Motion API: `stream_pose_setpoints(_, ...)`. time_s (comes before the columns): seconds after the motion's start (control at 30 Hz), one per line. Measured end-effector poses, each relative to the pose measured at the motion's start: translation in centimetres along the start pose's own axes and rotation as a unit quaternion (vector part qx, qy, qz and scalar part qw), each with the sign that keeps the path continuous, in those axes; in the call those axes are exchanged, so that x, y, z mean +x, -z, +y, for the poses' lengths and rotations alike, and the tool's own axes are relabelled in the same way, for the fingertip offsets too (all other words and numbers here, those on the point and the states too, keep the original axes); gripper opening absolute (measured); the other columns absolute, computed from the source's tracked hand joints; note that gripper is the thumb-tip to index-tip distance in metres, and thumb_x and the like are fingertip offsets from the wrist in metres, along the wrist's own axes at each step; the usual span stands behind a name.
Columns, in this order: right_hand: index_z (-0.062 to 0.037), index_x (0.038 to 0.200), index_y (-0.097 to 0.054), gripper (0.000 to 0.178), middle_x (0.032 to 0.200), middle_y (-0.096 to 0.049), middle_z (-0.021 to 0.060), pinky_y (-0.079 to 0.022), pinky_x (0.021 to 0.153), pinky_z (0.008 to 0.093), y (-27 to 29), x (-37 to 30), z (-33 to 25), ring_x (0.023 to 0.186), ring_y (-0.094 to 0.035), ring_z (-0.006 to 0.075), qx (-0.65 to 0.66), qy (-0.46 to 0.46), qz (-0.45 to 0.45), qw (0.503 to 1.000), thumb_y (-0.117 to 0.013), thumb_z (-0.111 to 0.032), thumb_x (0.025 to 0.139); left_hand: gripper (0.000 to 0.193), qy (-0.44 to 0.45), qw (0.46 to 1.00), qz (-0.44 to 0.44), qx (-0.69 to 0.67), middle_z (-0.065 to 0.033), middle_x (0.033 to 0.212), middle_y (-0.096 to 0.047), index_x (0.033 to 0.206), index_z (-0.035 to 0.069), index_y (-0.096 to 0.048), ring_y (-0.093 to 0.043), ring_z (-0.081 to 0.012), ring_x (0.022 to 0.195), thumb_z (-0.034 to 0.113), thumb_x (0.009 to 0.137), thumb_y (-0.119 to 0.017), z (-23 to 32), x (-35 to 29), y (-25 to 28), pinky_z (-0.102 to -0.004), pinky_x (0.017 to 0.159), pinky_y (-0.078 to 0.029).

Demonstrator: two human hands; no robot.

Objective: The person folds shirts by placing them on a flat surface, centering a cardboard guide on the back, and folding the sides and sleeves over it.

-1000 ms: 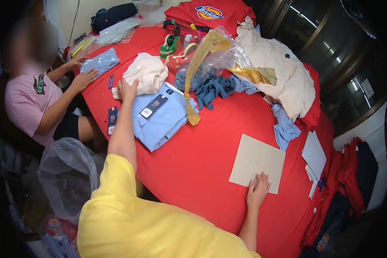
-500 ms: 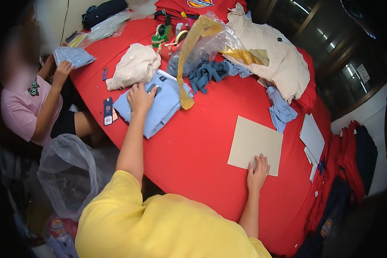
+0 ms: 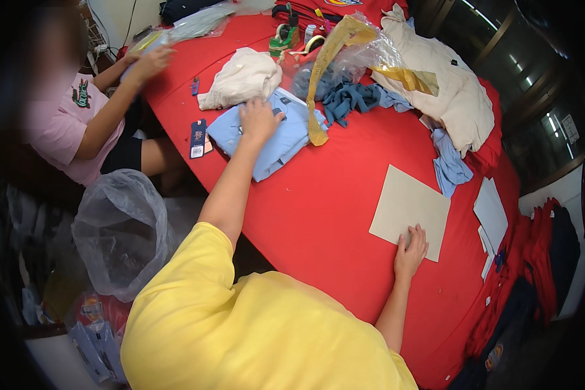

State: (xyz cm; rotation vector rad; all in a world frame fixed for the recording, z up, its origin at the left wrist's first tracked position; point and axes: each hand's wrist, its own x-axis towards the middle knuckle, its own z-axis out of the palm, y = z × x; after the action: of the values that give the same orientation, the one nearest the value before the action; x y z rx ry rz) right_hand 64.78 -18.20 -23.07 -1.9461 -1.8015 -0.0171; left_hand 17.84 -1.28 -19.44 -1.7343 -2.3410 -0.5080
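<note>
Resting the left hand (image 3: 260, 122) palm down on a folded blue shirt (image 3: 287, 138), above and left of the middle of the frame, with thumb well away from the other fingers, nearly straight and slightly parted; too small to tell of any pinch at the tips. Laying the right hand (image 3: 411, 252) flat on the lower edge of a beige card (image 3: 408, 203), right of the middle of the frame, with fingers loosely spread and closed on nothing. Just beside the shirt's upper edge, a crumpled white cloth (image 3: 246, 77); near its left corner, a dark tag (image 3: 197, 138); farther up, small snips (image 3: 195, 86). Down to the shirt's right side, a strip of yellow tape (image 3: 319, 84). At upper middle, a green tape dispenser (image 3: 281, 44) and a heap of teal cloth (image 3: 351, 103); at upper right, a beige garment (image 3: 445, 84). Above and right of the card, a blue cloth (image 3: 451, 164); farther right, pale sheets (image 3: 491, 209). Under all these, a red tablecloth (image 3: 325, 227). At left, below the table's edge, a clear bag (image 3: 120, 227); at upper left, a co-worker's hand (image 3: 151, 64), blurred, with grip impossible to tell.
</note>
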Motion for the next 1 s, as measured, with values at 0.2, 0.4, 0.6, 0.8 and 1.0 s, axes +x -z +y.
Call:
stream_pose_setpoints(0.2, -0.0112, 0.123, -0.056, 0.033, 0.142, -0.046, 0.0085, -0.017, 0.115, 0.0487, -0.2, 0.3, -0.1, 0.138, -0.034, 0.0268, 0.001, 0.012, -0.005, 1.0, -0.057, -0.023, 0.092, 0.042, -0.226, 0.96, 0.013, -0.168, -0.0149, 0.133, -0.053, 0.122, 0.006, -0.06, -0.044, -0.0314, 0.128, 0.032, 0.09, -0.055, 2.0, 2.9, -3.1, -0.0489, 0.107, -0.033)
stream_pose_setpoints(0.4, -0.0113, 0.122, -0.056, 0.034, 0.141, -0.047, 0.0089, -0.017, 0.115, 0.0491, 0.1, -0.5, 1.1, 0.138, -0.034, 0.0271, -0.012, -0.005, 0.003, 1.0, -0.059, -0.024, 0.09, 0.049, -0.204, 0.973, -0.064, -0.088, -0.0171, 0.129, -0.056, 0.121, 0.004, -0.059, -0.052, -0.0341, 0.12, 0.032, 0.082, -0.062, 6.0, 1.2, -3.1, -0.0435, 0.104, -0.038)
stream_pose_setpoints(0.6, -0.0087, 0.115, -0.06, 0.032, 0.13, -0.055, 0.0101, -0.028, 0.106, 0.0502, 1.5, 1.9, -1.6, 0.125, -0.045, 0.0295, -0.014, -0.013, -0.024, 1.0, -0.063, -0.021, 0.086, 0.048, -0.218, 0.954, -0.054, -0.198, -0.0178, 0.128, -0.054, 0.121, 0.002, -0.058, -0.05, -0.0343, 0.12, 0.025, 0.08, -0.066, 1.9, 2.8, -3.2, -0.0442, 0.104, -0.038)
stream_pose_setpoints(0.8, -0.0065, 0.109, -0.063, 0.027, 0.114, -0.06, 0.0132, -0.043, 0.091, 0.0466, 4.5, 11.2, -0.9, 0.11, -0.052, 0.0332, 0.029, -0.008, -0.011, 0.999, -0.064, -0.017, 0.084, 0.019, -0.029, 0.881, 0.244, -0.405, -0.0186, 0.108, -0.055, 0.104, -0.001, -0.057, -0.052, -0.0342, 0.104, 0.006, 0.087, -0.059, 8.1, -2.9, 3.9, -0.0397, 0.092, -0.042)
stream_pose_setpoints(1.0, -0.0054, 0.11, -0.061, 0.028, 0.107, -0.056, 0.0208, -0.047, 0.085, 0.0449, 2.5, 28.1, -0.7, 0.099, -0.057, 0.0377, -0.038, 0.138, 0.251, 0.958, -0.065, -0.009, 0.083, 0.028, -0.227, 0.808, -0.186, -0.511, -0.0155, 0.105, -0.06, 0.113, 0.001, -0.059, -0.059, -0.0287, 0.096, 0.014, 0.088, -0.064, 17.8, -15.7, 4.2, -0.0357, 0.087, -0.047)
